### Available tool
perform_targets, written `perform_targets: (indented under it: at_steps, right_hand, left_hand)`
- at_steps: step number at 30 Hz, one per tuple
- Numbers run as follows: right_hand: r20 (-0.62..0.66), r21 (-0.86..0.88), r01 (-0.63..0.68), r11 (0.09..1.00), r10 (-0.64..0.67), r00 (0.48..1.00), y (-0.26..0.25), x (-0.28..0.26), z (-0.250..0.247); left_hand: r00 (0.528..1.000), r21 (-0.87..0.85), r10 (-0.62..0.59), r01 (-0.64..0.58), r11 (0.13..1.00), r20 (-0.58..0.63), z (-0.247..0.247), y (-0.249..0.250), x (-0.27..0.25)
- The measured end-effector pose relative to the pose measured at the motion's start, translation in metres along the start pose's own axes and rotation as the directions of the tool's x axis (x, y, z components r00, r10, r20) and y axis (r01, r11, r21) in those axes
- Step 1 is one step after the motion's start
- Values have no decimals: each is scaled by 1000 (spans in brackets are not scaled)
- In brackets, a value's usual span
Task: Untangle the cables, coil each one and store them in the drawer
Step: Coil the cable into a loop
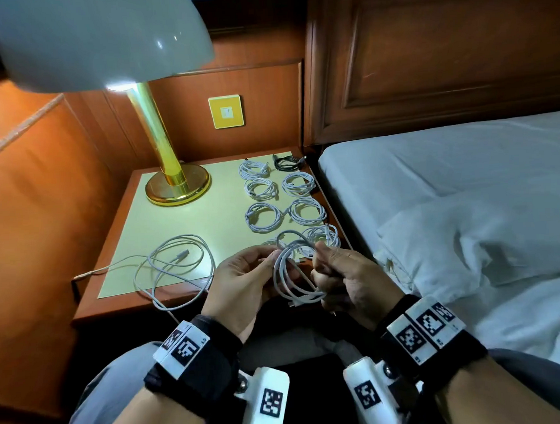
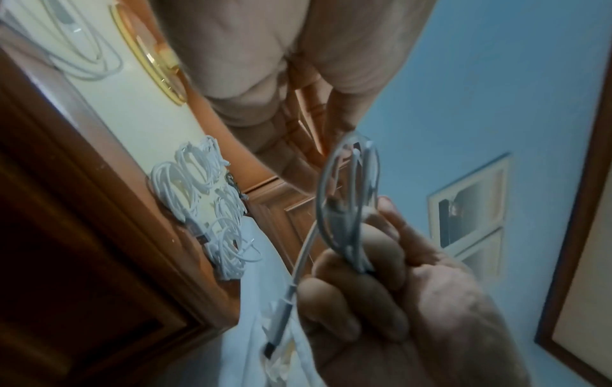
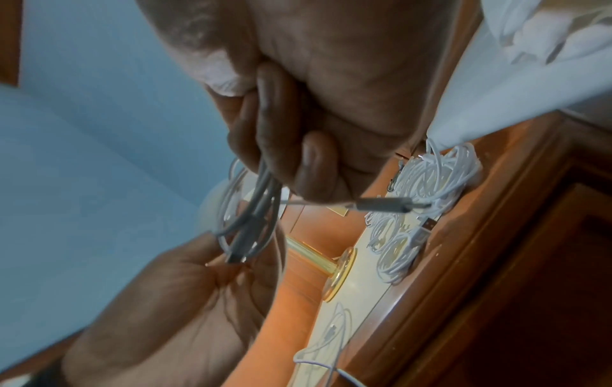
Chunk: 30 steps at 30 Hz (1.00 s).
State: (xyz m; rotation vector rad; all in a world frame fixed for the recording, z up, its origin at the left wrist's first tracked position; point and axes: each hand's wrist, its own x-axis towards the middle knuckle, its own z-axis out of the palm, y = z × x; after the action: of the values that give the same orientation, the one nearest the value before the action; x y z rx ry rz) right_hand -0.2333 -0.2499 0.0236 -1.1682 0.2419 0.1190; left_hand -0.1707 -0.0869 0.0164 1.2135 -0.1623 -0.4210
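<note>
While you sit by the bed:
Left hand [image 1: 243, 279]: your fingers pinch the white cable [image 1: 292, 276].
Right hand [image 1: 345, 280]: grips its loops too.
Cable: held above the worktop [image 1: 174, 224] edge.

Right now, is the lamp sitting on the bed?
No, the lamp stands on the bedside table, left of the bed.
</note>
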Motion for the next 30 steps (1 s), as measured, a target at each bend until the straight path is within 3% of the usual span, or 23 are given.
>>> perform_targets:
  at_steps: [4, 8, 12, 16, 19, 24, 28, 30]
  right_hand:
    - [-63, -118, 85, 989, -93, 994, 10, 8, 2]
    - [-111, -327, 162, 931, -208, 972, 17, 14, -3]
    - [-89, -529, 220, 820, -312, 946, 16, 15, -7]
    - [-55, -607, 284, 742, -396, 917, 15, 11, -6]
    - [-35, -685, 322, 653, -471, 881, 14, 8, -5]
    - [-10, -833, 323, 449, -596, 803, 13, 14, -17]
    - [-90, -855, 260, 449, -622, 778, 9, 20, -28]
    - [-120, -798, 273, 538, -585, 802, 8, 21, -30]
  left_hand:
    - [994, -140, -102, 105, 985, 25, 7, 1, -4]
    - [998, -28, -36, 38, 999, 57, 12, -5, -5]
    - [992, -39, -87, 91, 995, 95, 16, -2, -4]
    - [999, 160, -29, 24, 987, 31, 18, -6, -4]
    - [996, 434, 92, -77, 898, -15, 16, -6, -3]
    - [982, 472, 117, -35, 881, -146, 9, -6, 0]
    - [989, 516, 106, -37, 856, -106, 1, -1, 1]
    - [991, 526, 97, -35, 850, -91, -2, -1, 0]
